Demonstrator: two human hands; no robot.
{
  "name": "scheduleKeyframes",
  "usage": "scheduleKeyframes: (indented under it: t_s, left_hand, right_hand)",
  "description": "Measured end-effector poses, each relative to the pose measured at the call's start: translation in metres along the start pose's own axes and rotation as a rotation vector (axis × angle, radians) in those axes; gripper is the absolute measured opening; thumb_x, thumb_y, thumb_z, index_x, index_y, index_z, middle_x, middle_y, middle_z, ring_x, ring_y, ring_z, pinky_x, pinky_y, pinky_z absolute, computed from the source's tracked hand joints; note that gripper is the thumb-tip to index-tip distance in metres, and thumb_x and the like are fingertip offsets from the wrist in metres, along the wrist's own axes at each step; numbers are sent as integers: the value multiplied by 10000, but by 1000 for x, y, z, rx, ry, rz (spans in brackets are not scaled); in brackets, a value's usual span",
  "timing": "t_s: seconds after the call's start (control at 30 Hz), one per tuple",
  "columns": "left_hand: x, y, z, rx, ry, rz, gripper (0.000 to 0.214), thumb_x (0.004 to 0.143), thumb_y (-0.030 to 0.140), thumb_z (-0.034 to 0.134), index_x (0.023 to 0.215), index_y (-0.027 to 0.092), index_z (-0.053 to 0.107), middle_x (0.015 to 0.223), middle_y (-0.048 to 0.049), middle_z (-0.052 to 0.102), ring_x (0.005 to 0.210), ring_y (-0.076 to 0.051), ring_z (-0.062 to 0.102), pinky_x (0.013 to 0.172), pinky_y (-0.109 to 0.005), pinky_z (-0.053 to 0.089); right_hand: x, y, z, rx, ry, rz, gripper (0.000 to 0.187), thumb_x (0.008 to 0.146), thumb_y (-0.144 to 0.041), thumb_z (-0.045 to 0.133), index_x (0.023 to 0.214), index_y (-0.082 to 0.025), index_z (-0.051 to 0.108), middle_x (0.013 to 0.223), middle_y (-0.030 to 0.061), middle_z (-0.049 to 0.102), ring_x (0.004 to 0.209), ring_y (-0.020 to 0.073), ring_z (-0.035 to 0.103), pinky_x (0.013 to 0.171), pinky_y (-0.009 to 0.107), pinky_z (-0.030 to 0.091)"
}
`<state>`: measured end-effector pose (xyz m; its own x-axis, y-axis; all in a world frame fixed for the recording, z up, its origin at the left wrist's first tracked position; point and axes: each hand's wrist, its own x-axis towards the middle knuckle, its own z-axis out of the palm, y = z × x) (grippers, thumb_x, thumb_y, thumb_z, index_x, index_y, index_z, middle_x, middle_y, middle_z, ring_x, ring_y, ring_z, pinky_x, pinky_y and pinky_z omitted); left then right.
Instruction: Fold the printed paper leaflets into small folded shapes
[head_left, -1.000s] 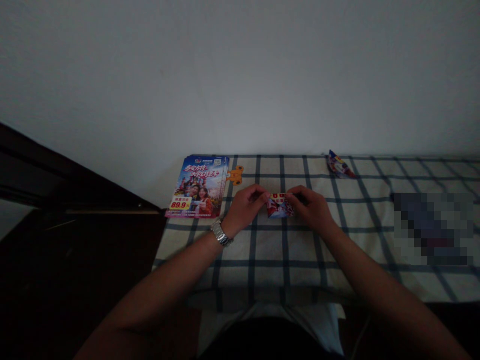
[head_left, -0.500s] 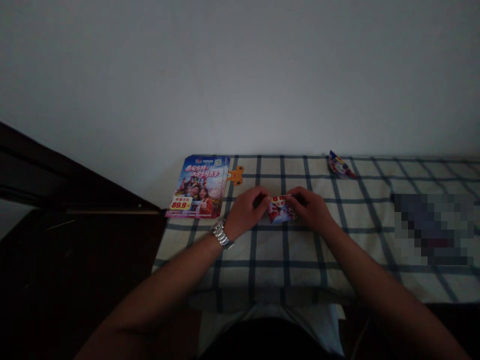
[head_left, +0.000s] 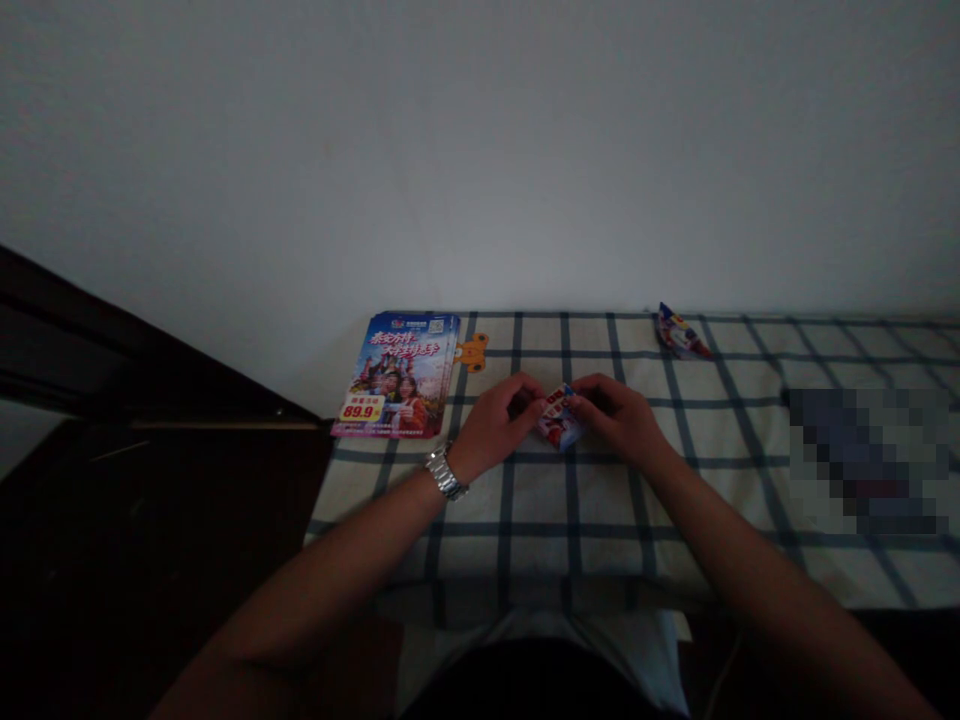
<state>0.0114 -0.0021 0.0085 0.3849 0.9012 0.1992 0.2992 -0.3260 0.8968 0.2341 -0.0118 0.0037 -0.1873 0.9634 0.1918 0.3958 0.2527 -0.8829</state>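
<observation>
A small folded piece of colourful printed paper [head_left: 556, 420] sits between my two hands, just above a checked cloth [head_left: 600, 500]. My left hand [head_left: 491, 425], with a metal watch on its wrist, pinches the paper's left side. From the right, my right hand [head_left: 619, 418] pinches the other side, fingers curled over the top edge. Both hands are closed on the paper, which looks tilted and squeezed narrow.
A stack of colourful flyers [head_left: 397, 375] lies at the cloth's back left, with a small orange figure [head_left: 472, 351] beside it. Another folded paper shape [head_left: 679, 333] rests at the back by the white wall. A blurred patch covers the right. Dark wooden furniture [head_left: 112, 450] stands to the left.
The folded paper has been turned and pressed narrower between my hands. My right hand has shifted slightly left toward the left hand. The rest is unchanged.
</observation>
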Motion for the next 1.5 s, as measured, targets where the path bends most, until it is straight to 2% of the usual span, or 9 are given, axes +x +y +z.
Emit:
scheduleKeyframes:
  t_s: [0.13, 0.53, 0.6, 0.7, 0.77, 1.03, 1.23, 1.37, 1.5]
  left_hand:
    - [1, -1, -1, -23, 56, -3, 155, 963, 360, 602, 967, 206, 595, 892, -8, 653, 794, -154, 619, 723, -274, 485]
    - [-1, -2, 3, 12, -39, 5, 117, 958, 311, 607, 953, 196, 587, 857, 10, 634, 746, -133, 601, 687, -256, 471]
    - [-2, -2, 2, 4, -17, 15, 132, 958, 324, 615, 1001, 201, 597, 924, -7, 666, 810, -146, 639, 740, -268, 506]
    - [-2, -1, 2, -44, 7, 44, 259, 967, 360, 621, 1190, 230, 604, 1055, -30, 698, 933, -164, 681, 843, -288, 546]
    - [-2, -1, 1, -45, -5, 64, 299, 971, 365, 620, 1246, 249, 615, 1061, -26, 711, 945, -163, 692, 864, -290, 554]
    - [-1, -3, 1, -24, 4, 56, 135, 963, 282, 624, 1076, 222, 668, 968, -8, 730, 866, -147, 704, 816, -270, 565]
    - [1, -4, -2, -43, 110, 60, 136, 953, 304, 648, 1052, 212, 662, 979, -16, 719, 890, -157, 700, 821, -285, 568]
    - [2, -5, -3, -46, 126, 51, 130, 951, 298, 652, 1042, 206, 665, 975, -19, 717, 883, -163, 698, 820, -300, 571]
    - [1, -4, -2, -46, 113, 61, 134, 964, 299, 631, 1058, 209, 660, 1003, -27, 716, 909, -167, 697, 836, -308, 570]
  right_hand:
    - [0, 2, -1, -5, 11, 15, 287, 911, -484, 683, 1032, -225, 709, 915, 42, 750, 777, 189, 669, 666, 295, 524]
    - [-1, 3, -1, -79, 24, 10, 238, 921, -442, 660, 957, -210, 699, 798, 18, 703, 652, 157, 595, 589, 271, 453]
    - [-1, 4, -2, -99, 16, 10, 227, 922, -433, 657, 961, -213, 696, 797, 17, 699, 653, 160, 593, 596, 276, 449]
    - [-1, 4, -2, -100, -9, 1, 203, 927, -413, 650, 947, -215, 690, 783, 13, 689, 665, 163, 599, 610, 277, 452]
    - [-2, 2, -2, -91, -38, -18, 187, 932, -397, 643, 932, -216, 690, 771, 10, 685, 667, 160, 602, 609, 272, 450]
    - [-3, -3, 0, -32, -90, -21, 215, 935, -427, 656, 981, -223, 707, 827, 17, 724, 709, 166, 637, 638, 275, 482]
    - [-1, 1, 0, 31, 17, 38, 258, 913, -462, 681, 1006, -222, 705, 824, 26, 725, 717, 182, 650, 634, 293, 511]
    - [0, 4, 0, 67, 48, 31, 238, 924, -458, 667, 974, -227, 701, 865, 32, 736, 779, 195, 672, 683, 306, 535]
    - [0, 4, 0, 54, 61, 12, 241, 929, -464, 658, 916, -225, 692, 808, 23, 711, 734, 186, 646, 640, 296, 511]
